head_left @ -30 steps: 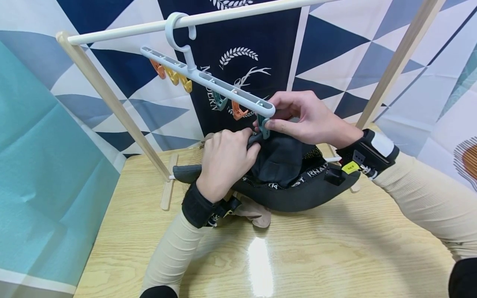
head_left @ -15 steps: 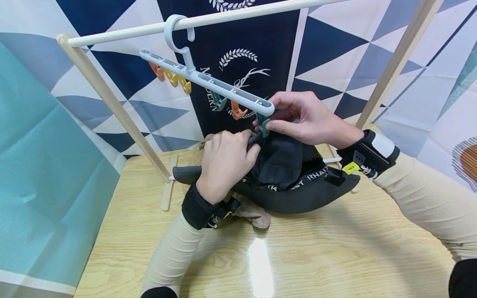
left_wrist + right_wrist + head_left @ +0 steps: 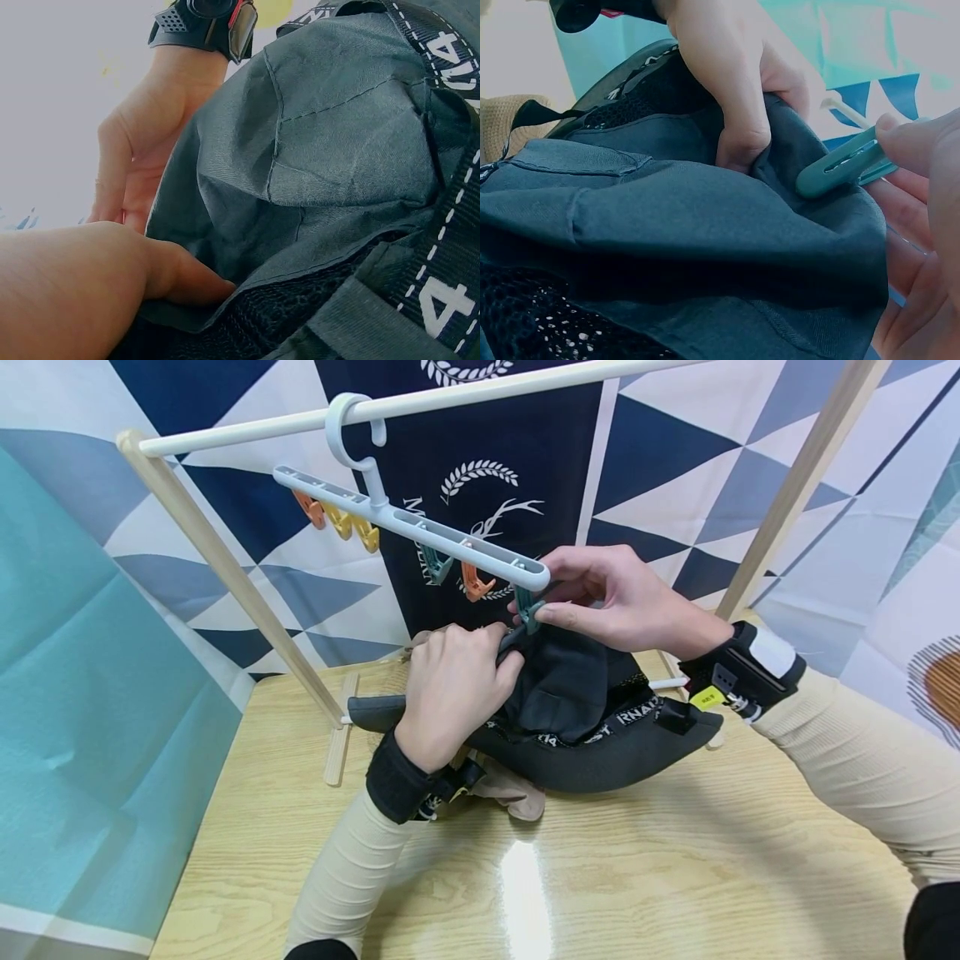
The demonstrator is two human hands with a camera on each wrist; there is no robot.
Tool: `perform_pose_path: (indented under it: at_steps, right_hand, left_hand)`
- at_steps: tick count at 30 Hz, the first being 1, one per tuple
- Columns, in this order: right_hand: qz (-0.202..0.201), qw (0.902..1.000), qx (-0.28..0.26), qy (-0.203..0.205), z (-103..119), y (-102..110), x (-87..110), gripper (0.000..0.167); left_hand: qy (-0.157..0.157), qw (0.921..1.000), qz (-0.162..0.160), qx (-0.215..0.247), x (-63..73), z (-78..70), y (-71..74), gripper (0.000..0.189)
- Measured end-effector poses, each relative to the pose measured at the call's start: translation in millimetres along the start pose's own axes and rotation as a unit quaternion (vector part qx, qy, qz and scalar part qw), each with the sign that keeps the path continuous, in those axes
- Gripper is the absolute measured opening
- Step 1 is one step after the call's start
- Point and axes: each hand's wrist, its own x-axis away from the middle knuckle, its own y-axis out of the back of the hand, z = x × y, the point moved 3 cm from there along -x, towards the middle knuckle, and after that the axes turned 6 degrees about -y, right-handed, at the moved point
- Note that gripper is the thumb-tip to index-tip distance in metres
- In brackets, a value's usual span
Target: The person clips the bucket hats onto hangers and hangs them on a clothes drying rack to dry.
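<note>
Your right hand [image 3: 611,593] pinches a teal clip [image 3: 840,165] between thumb and fingers, below the right end of the hanger. The clip's tip overlaps the cloth of the dark hat [image 3: 566,685]; whether it bites cannot be told. Your left hand [image 3: 455,689] grips the hat's fabric just beside the clip, thumb pressed on the inside in the left wrist view. The hat is tilted under the hanger, hollow toward you, lettered band and curved brim [image 3: 600,764] lowermost. The pale blue hanger [image 3: 420,531] hooks over the white rod [image 3: 525,387] and slants down toward your right hand; orange, yellow and teal clips line its underside. Beige cloth [image 3: 513,789] lies beneath the hat on the tabletop [image 3: 637,868].
</note>
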Motion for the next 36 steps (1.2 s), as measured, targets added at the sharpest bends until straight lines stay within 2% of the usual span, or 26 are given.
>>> perform_pose_path:
  at_steps: [3, 10, 17, 24, 28, 36]
  right_hand:
    - [0.002, 1.0, -0.002, -0.003, -2, 0, 0.2, 0.031]
    - [0.026, 0.9983, -0.051, 0.012, -7, 1, 0.3, 0.031]
    - [0.01, 0.9998, -0.016, 0.008, -8, 1, 0.0, 0.03]
    - [0.017, 0.9994, -0.03, -0.005, -10, 0, 0.2, 0.032]
    - [0.011, 0.9997, -0.019, -0.005, -11, 1, 1.1, 0.03]
    - [0.017, 0.9994, -0.032, -0.002, -14, 2, 0.0, 0.03]
  left_hand:
    - [0.003, 1.0, 0.005, -0.001, -0.3, 0.2, -0.9, 0.025]
    - [0.007, 0.9995, 0.03, -0.008, 0.3, -0.8, -2.6, 0.029]
    - [0.005, 0.9995, 0.027, -0.012, 1.0, -0.6, -3.4, 0.031]
    - [-0.001, 0.9995, 0.025, -0.019, 2.4, 0.9, -4.7, 0.034]
    - [-0.006, 0.9995, 0.018, -0.027, 4.1, 2.5, -5.6, 0.036]
    - [0.002, 0.9997, 0.006, -0.023, 15.2, 7.6, -2.2, 0.042]
